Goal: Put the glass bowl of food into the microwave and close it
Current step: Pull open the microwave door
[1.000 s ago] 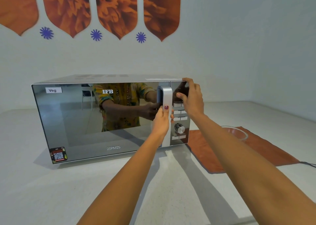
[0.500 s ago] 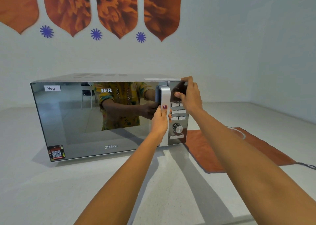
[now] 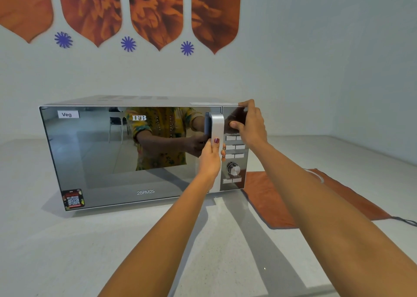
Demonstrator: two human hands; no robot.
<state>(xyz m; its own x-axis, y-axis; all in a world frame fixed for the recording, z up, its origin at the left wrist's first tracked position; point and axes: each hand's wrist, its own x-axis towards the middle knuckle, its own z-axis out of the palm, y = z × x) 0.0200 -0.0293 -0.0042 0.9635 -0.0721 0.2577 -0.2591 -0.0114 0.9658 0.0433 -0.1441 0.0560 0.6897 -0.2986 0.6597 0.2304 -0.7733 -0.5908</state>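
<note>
Head view: microwave (image 3: 126, 152) shut on the desk (image 3: 67, 251), left hand (image 3: 211, 159) clenched round the door handle (image 3: 217, 125), right hand (image 3: 250, 125) braced flat on the top right corner and panel, gripping nothing; the bowl (image 3: 317, 175) sits on the orange mat (image 3: 266, 197) right of the oven, mostly hidden behind the right arm. Bowl looks rigid, slick, breakable glass, likely best cupped two-handed under the rim; the door probably needs a firm pull. Versus earlier: both hands stay put, door still shut, bowl more hidden.
</note>
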